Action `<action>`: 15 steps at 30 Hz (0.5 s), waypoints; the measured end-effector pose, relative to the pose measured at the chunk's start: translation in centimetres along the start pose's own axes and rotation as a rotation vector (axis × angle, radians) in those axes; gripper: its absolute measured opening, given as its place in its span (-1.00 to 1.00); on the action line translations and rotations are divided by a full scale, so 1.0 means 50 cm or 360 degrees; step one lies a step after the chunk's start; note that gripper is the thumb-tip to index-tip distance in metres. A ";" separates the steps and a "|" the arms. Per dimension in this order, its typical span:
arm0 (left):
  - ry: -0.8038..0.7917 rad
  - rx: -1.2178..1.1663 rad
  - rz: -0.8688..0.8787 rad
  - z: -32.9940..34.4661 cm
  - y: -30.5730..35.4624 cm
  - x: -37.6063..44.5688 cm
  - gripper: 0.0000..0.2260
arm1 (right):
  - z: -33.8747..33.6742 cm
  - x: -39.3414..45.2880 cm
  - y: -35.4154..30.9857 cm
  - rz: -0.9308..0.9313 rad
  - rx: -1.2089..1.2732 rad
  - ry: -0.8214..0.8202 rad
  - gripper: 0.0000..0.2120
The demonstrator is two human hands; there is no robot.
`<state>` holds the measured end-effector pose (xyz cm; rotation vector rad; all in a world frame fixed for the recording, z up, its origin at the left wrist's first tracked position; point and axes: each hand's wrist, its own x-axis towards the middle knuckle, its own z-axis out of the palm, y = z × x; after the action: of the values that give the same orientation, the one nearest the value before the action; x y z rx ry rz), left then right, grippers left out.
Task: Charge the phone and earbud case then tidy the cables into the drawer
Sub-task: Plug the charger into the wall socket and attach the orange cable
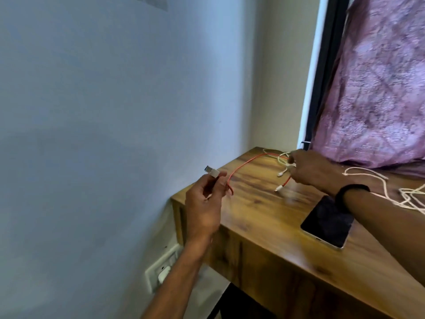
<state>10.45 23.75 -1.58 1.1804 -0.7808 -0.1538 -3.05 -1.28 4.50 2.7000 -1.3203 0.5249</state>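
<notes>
Beside the wooden bedside table (264, 229), best kept pinched in the left hand (202, 203): the red cable's white USB plug (212, 172), while the right hand (310, 169), fingers curled, frees tangled white cables (284, 162) near the dark flat phone (326, 223).

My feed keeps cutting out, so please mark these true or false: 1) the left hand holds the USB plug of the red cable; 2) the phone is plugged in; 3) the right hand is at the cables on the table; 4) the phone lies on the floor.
1) True: the left hand pinches the white USB plug of the thin red cable.
2) False: nothing is connected to the dark-screened phone.
3) True: the right hand reaches into the white cables.
4) False: the phone lies on the wooden table.
</notes>
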 end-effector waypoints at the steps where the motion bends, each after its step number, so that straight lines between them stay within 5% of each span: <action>1: 0.0054 -0.0213 -0.0140 -0.015 -0.006 -0.003 -0.87 | 0.003 -0.002 -0.026 -0.0031 -0.0018 -0.0028 -0.79; 5: 0.0109 -0.0814 -0.0531 -0.042 -0.015 -0.023 -0.78 | 0.006 -0.031 -0.061 -0.0048 -0.0155 -0.0242 -0.75; 8: 0.0073 -0.0942 -0.0681 -0.060 -0.026 -0.046 -0.75 | -0.018 -0.080 -0.119 -0.0185 0.0245 -0.0035 -0.83; 11: 0.0150 -0.1021 -0.0728 -0.062 -0.043 -0.084 -0.68 | -0.051 -0.190 -0.246 -0.0511 0.0777 0.0052 -0.84; 15: 0.0206 -0.1018 -0.0650 -0.076 -0.065 -0.160 -0.76 | -0.014 -0.312 -0.362 -0.0830 0.0696 -0.0199 -0.76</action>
<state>7.89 29.32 -8.74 0.7120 -0.3217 -0.6128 2.06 21.82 1.03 3.3010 -0.5027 0.6474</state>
